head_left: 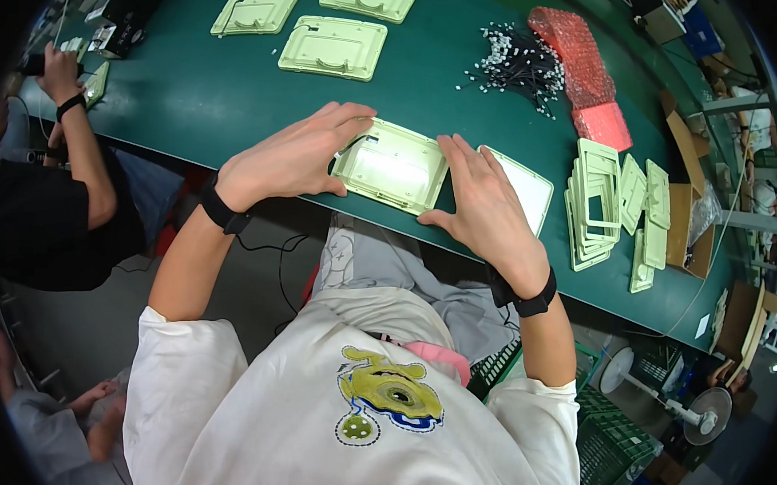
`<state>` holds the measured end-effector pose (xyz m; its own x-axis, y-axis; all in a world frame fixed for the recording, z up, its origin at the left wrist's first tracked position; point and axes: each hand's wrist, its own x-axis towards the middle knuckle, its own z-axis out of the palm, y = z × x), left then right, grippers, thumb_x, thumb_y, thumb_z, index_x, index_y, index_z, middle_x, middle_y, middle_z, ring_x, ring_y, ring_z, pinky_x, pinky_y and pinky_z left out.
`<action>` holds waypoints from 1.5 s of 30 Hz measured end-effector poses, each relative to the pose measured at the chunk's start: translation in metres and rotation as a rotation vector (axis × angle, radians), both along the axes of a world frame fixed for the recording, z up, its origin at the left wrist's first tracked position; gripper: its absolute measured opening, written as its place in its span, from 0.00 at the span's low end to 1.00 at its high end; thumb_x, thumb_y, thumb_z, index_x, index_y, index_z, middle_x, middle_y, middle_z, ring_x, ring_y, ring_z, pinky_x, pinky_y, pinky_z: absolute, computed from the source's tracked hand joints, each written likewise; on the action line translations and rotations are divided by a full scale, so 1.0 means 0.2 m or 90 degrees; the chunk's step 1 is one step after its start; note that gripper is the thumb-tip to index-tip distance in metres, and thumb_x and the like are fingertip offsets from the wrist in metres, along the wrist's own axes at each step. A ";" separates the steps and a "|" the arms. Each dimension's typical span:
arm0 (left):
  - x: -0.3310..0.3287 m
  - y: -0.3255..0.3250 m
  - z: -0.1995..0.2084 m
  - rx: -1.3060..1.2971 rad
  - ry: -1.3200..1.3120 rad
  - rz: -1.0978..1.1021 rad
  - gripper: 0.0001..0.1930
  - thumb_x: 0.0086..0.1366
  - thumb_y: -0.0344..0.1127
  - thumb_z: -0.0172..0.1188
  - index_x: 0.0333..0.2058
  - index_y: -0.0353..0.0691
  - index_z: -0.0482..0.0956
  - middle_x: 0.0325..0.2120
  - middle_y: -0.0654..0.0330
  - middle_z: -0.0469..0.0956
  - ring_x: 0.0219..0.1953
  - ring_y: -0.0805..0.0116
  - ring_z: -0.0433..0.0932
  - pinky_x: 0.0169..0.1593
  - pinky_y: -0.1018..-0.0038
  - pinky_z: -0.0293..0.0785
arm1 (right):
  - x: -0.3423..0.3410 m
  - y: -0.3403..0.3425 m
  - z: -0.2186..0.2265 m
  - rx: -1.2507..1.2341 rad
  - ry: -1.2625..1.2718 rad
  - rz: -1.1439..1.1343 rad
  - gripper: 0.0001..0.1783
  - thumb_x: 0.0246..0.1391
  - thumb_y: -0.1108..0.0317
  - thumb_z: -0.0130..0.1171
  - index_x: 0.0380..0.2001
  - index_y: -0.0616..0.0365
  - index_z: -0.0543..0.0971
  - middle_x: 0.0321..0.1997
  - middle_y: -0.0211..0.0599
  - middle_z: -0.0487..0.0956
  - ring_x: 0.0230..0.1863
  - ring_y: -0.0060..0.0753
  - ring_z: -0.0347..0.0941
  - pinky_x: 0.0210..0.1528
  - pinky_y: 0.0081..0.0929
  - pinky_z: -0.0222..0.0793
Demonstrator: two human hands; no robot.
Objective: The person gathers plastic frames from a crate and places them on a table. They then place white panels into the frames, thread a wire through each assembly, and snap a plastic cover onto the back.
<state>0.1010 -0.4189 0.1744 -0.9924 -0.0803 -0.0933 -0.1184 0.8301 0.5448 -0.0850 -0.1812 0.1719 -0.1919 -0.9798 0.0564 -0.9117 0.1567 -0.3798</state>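
Observation:
A pale green plastic panel (393,167) with a white, shiny middle lies at the table's near edge, a short dark wire with a connector at its upper left. My left hand (299,155) grips its left end, fingers at the far corner and thumb at the near one. At the right end, my right hand (485,192) spans the panel the same way, thumb on the near corner. Partly hidden behind that hand is a second pale green piece with a white face (528,189).
Several similar panels (334,48) lie farther back. A heap of black wires with white connectors (524,63) is beside red bubble wrap (573,53). Pale green frames (592,199) are stacked at the right, near a cardboard box (694,215). A co-worker (56,192) sits at the left.

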 end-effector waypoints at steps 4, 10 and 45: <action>0.03 0.01 0.01 -0.032 0.006 0.002 0.47 0.47 0.29 0.84 0.67 0.31 0.72 0.73 0.53 0.66 0.71 0.49 0.68 0.73 0.60 0.71 | 0.02 -0.02 -0.02 -0.024 0.002 0.010 0.54 0.42 0.62 0.85 0.69 0.69 0.66 0.69 0.61 0.75 0.71 0.63 0.72 0.77 0.55 0.64; -0.04 0.15 -0.06 -0.087 0.102 -0.064 0.46 0.47 0.36 0.84 0.66 0.37 0.74 0.73 0.49 0.66 0.73 0.45 0.65 0.76 0.52 0.64 | 0.06 -0.01 0.00 -0.002 -0.008 0.004 0.55 0.45 0.60 0.84 0.71 0.69 0.65 0.70 0.61 0.75 0.73 0.63 0.70 0.78 0.55 0.62; -0.33 0.51 0.12 0.153 0.062 -0.049 0.51 0.50 0.29 0.82 0.73 0.39 0.65 0.76 0.48 0.61 0.76 0.42 0.62 0.76 0.55 0.65 | -1.28 1.07 0.15 0.093 0.268 -0.730 0.29 0.58 0.54 0.74 0.53 0.63 0.80 0.51 0.58 0.84 0.56 0.63 0.80 0.57 0.53 0.79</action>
<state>0.0346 -0.3177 0.1984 -1.0000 0.0083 -0.0044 0.0024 0.6798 0.7334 -0.3402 0.0318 0.2021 -0.9389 -0.2592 0.2264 -0.2664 0.9639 -0.0015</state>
